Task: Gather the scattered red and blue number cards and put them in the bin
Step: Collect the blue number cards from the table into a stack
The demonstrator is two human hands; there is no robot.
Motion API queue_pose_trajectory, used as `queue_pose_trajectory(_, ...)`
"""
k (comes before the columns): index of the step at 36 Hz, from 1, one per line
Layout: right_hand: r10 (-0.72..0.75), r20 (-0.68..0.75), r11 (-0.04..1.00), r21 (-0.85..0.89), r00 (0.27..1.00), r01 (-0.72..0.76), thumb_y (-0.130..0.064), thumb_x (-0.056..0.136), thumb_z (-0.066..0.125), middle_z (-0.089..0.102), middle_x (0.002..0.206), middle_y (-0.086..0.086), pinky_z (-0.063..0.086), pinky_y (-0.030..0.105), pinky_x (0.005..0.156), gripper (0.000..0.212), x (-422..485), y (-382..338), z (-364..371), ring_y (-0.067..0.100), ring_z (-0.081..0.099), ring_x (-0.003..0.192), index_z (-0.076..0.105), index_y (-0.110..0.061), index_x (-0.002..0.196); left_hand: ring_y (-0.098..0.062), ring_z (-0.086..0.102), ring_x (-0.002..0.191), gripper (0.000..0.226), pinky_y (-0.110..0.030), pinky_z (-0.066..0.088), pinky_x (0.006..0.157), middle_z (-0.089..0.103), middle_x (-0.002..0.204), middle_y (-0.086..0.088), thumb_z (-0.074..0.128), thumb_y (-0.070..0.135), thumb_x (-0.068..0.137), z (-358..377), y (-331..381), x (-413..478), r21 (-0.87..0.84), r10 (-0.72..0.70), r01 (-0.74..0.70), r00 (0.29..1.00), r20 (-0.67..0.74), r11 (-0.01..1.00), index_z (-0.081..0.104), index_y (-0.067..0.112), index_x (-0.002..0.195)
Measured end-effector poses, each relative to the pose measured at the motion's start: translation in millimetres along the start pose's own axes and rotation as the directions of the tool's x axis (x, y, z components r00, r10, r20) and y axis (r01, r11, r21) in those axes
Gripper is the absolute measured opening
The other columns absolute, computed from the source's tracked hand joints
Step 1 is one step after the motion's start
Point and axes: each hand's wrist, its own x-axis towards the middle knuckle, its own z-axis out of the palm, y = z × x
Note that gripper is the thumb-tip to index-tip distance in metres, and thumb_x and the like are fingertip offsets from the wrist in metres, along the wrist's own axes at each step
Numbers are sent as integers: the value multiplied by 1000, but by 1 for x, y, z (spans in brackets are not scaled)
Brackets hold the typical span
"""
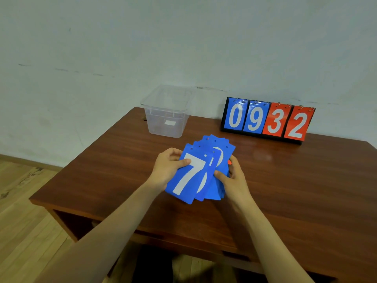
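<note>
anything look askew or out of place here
The blue cards held between the left hand and right hand are fanned askew, edges not squared. A red sliver, probably another card, pokes out by the right hand.

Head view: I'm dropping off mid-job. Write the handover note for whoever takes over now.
Left hand: grips the fanned blue cards at their left edge, thumb on the 7.
Right hand: holds the fan's right side; a red edge shows by its fingers.
Bin: clear, at the table far edge, no cards visible inside.
Scoreboard reading 0932 stands right of the bin.
Done: cards gathered in hand.
Left: square the stack, put it in the bin.
</note>
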Motion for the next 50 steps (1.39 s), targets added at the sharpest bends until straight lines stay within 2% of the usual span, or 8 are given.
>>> queue_pose_trajectory(13, 29, 54, 999, 43, 998, -31, -23, 99, 44, 62, 119, -2, 60, 37, 74, 39, -4, -7, 3, 14, 68, 99, 38, -30, 137, -16, 69, 85, 25, -34, 58, 71, 67, 98, 0, 75, 27, 79, 22, -10, -3, 43, 131, -126, 980, -148, 991, 51, 21, 85)
queue_pose_trajectory(18, -4, 39, 999, 40, 999, 3, -28, 98, 47, 69, 100, -7, 57, 26, 58, 32, -5, -12, 1, 9, 71, 82, 43, -28, 129, -14, 66, 87, 28, -28, 55, 70, 65, 98, 2, 76, 27, 78, 24, -11, -4, 114, 196, -178, 963, -185, 977, 55, 14, 91)
queue_pose_trajectory(25, 9, -29, 1000, -15, 1000, -9, -12, 94, 54, 66, 114, 3, 59, 37, 75, 31, -4, -7, -10, 17, 69, 94, 49, -21, 123, -11, 68, 82, 25, -27, 56, 64, 67, 97, 0, 69, 29, 84, 27, -10, -7, 69, 195, -187, 971, -135, 980, 54, 11, 95)
queue_pose_trajectory(29, 19, -76, 1000, 0, 997, -19, -11, 96, 52, 66, 109, -2, 58, 25, 64, 19, -8, -4, -20, 13, 68, 90, 52, -24, 111, -14, 69, 88, 22, -30, 58, 71, 68, 106, -4, 60, 28, 90, 30, -7, -12, -153, 108, -110, 994, -21, 982, 53, 12, 104)
queue_pose_trajectory(36, -8, -50, 999, -35, 999, 6, -12, 99, 43, 64, 104, -12, 53, 17, 62, 23, -16, -9, -36, -3, 67, 83, 51, -26, 115, -18, 68, 89, 28, -43, 58, 75, 62, 108, -4, 64, 30, 88, 71, -11, -19, -10, 178, -177, 984, 16, 984, 44, 17, 100)
queue_pose_trajectory(39, -41, -71, 996, -76, 997, 36, -15, 100, 41, 63, 104, -15, 51, 14, 63, 21, -20, -10, -50, -8, 65, 82, 51, -31, 110, -12, 65, 88, 45, -29, 56, 69, 56, 102, 5, 69, 24, 84, 95, -7, -25, -88, 177, -180, 983, -42, 980, 31, 21, 109)
queue_pose_trajectory(45, -188, -136, 935, -329, 973, 135, -13, 90, 61, 57, 110, -23, 49, 18, 82, 43, -31, -10, -91, -5, 57, 102, 42, -29, 125, 5, 64, 92, 41, -17, 54, 68, 61, 105, 16, 67, 18, 86, 134, -6, -35, -153, 362, -354, 932, 31, 923, 43, 36, 114)
queue_pose_trajectory(50, -233, -211, 911, -389, 949, 136, -11, 90, 60, 53, 102, -29, 45, 8, 72, 45, -31, -10, -105, -15, 53, 90, 39, -27, 126, -11, 61, 110, 32, -32, 55, 85, 62, 120, 4, 59, 26, 92, 163, -24, -38, -107, 435, -428, 899, 49, 897, 49, 43, 116)
